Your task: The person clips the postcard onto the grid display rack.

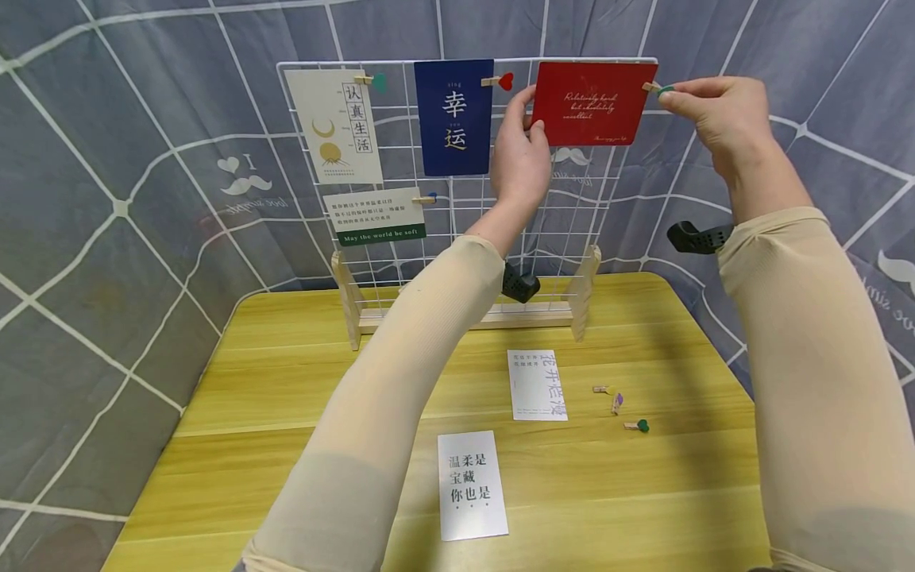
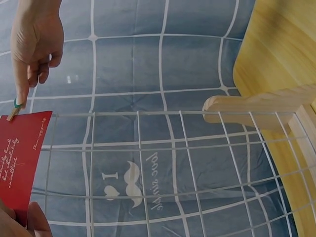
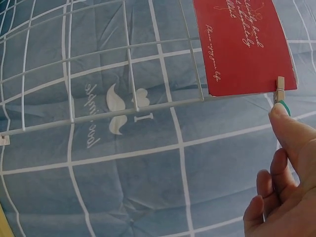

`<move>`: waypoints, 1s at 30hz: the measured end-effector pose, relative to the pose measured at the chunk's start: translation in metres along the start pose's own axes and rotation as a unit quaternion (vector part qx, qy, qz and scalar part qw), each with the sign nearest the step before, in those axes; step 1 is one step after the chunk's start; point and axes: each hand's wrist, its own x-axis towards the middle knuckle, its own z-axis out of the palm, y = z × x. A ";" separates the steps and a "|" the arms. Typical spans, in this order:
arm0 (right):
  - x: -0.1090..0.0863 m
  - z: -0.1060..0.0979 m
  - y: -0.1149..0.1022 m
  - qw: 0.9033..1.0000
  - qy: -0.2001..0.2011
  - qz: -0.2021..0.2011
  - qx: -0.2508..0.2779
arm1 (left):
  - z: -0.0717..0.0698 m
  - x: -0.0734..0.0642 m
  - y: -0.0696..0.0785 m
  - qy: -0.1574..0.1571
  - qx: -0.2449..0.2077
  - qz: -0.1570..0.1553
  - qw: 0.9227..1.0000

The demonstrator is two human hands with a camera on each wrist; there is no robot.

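A red card (image 1: 593,103) with white script lies against the upper right of a white wire grid (image 1: 400,127). My left hand (image 1: 523,155) pinches the card's left edge between thumb and fingers. At its right edge sits a small wooden clothespin (image 3: 280,89) with a green end, which my right hand (image 1: 732,119) pinches between thumb and forefinger. The clothespin's tip overlaps the card's edge near the grid's right side wire. Left of my left hand hangs a blue card (image 1: 453,119), held by a clothespin with a red heart (image 1: 505,81).
A cream card (image 1: 332,127) and a white-and-green card (image 1: 375,214) are clipped at the grid's left. Wooden feet (image 1: 584,294) support the grid. On the table (image 1: 286,381) lie two white cards, one nearer (image 1: 472,520), one farther (image 1: 529,397), and several clothespins (image 1: 632,427).
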 end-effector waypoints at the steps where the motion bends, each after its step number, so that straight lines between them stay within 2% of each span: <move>1: 0.000 0.000 0.000 1.000 0.000 0.001 -0.003 | 0.000 0.000 0.000 -0.001 -0.001 0.001 1.000; 9: 0.001 0.002 -0.001 1.000 0.001 -0.013 0.004 | -0.001 0.001 -0.002 -0.007 -0.014 0.004 1.000; 19: 0.000 0.005 0.001 0.997 -0.007 -0.033 0.063 | 0.000 -0.004 -0.004 0.009 -0.042 0.013 0.999; 30: 0.000 0.009 0.005 0.994 -0.010 -0.044 0.104 | 0.000 -0.009 -0.007 0.026 -0.026 0.029 0.999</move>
